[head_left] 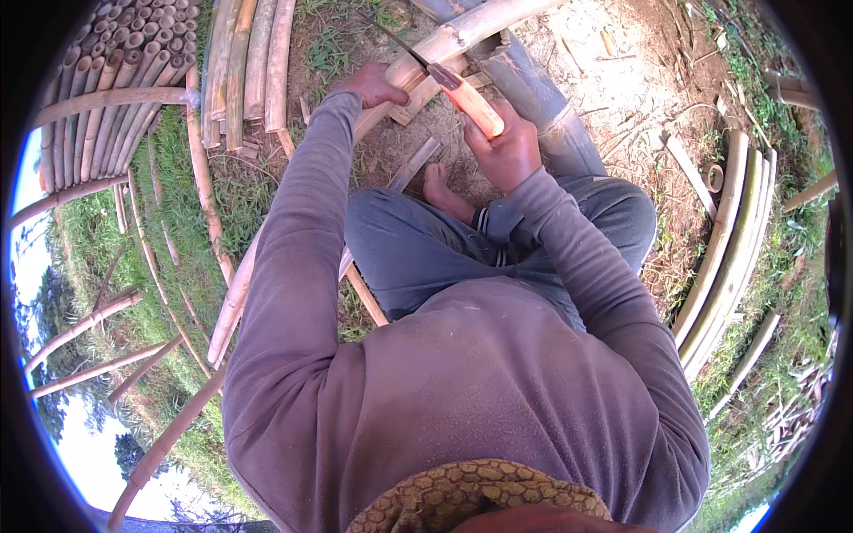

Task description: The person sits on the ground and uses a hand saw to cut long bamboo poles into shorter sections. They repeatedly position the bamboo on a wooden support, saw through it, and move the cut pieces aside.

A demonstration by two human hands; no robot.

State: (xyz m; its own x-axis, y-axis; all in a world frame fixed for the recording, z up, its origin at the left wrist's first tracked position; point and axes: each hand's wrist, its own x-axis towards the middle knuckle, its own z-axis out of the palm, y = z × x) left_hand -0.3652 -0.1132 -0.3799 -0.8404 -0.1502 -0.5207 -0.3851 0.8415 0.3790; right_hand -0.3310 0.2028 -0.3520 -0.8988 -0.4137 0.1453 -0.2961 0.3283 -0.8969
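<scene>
My right hand [505, 149] is closed around the handle of an orange-handled bladed tool [475, 105]. Its thin dark blade points away to the upper left and crosses a thick pale bamboo pole [462, 34]; whether it is a saw or a knife I cannot tell. On the near-left part of that pole rests my left hand [378, 86], gripping it from the left side with the thumb toward the blade. A larger grey bamboo pole [533, 93] lies under the pale one, running back toward my right knee. Short pieces of split bamboo [426, 96] sit below the pole, close to my left hand.
I sit on the ground with folded legs and a bare foot [444, 195] near the work. Cut bamboo lengths [258, 62] lie at the upper left, beside a rack of stacked bamboo tubes [115, 115]. Long bamboo poles [729, 258] lie to my right.
</scene>
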